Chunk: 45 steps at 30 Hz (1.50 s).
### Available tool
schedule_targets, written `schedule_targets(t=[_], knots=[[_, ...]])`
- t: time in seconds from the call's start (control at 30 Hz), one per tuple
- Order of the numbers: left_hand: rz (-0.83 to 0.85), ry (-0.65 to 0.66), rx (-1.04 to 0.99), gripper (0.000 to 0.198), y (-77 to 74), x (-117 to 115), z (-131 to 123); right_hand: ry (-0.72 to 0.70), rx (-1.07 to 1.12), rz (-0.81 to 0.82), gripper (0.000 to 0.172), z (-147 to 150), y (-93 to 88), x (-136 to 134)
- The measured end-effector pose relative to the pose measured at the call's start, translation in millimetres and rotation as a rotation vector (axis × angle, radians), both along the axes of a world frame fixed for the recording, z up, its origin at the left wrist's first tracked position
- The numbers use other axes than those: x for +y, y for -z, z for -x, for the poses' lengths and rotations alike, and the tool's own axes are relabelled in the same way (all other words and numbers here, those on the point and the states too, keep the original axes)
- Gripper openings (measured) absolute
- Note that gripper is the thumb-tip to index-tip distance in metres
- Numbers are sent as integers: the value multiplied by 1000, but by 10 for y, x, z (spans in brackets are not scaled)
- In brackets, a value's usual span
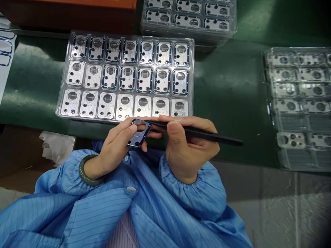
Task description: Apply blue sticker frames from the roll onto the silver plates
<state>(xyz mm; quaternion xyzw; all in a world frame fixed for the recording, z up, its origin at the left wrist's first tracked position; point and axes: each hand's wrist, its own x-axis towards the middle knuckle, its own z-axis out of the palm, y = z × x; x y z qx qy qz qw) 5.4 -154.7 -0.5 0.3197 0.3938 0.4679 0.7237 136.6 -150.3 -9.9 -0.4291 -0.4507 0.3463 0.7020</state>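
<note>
My left hand (117,143) pinches a small dark blue frame-shaped film (139,133) with round holes, held just above my lap. My right hand (187,146) grips black tweezers (207,134), whose tips touch the film's upper edge. Both wrists come out of blue striped sleeves, and a green bangle (86,172) sits on the left one. Just beyond my hands lies a clear tray (192,86) of silver metal plates with holes. Many plates in its upper two rows carry blue frames; the bottom row is bare silver.
A second clear tray stack (188,17) stands behind the first. More stacked trays (297,103) sit at the right on the green mat (227,86). An orange box (72,10) is at the back left, a white sheet with blue outlines (5,51) at far left, crumpled plastic (55,146) lower left.
</note>
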Motion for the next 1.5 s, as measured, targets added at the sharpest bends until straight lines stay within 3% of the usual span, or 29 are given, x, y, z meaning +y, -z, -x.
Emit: schedule_targets(t=[0.27, 0.47, 0.87, 1.1, 1.33, 1.5], knots=[[19, 3, -20, 26, -4, 2, -1, -17, 22, -55, 12, 9, 17, 4], [6, 9, -7, 24, -7, 0, 6, -29, -140, -201, 25, -31, 132, 6], [5, 6, 23, 26, 12, -5, 13, -118, -217, -193, 34, -114, 179, -24], [35, 19, 23, 27, -14, -7, 16, -154, -114, -187, 37, -57, 158, -31], [36, 5, 15, 24, -16, -7, 27, -43, -61, -158, 24, 23, 96, -38], [34, -2, 12, 25, -14, -6, 27, -33, -76, -134, 26, 33, 85, -43]])
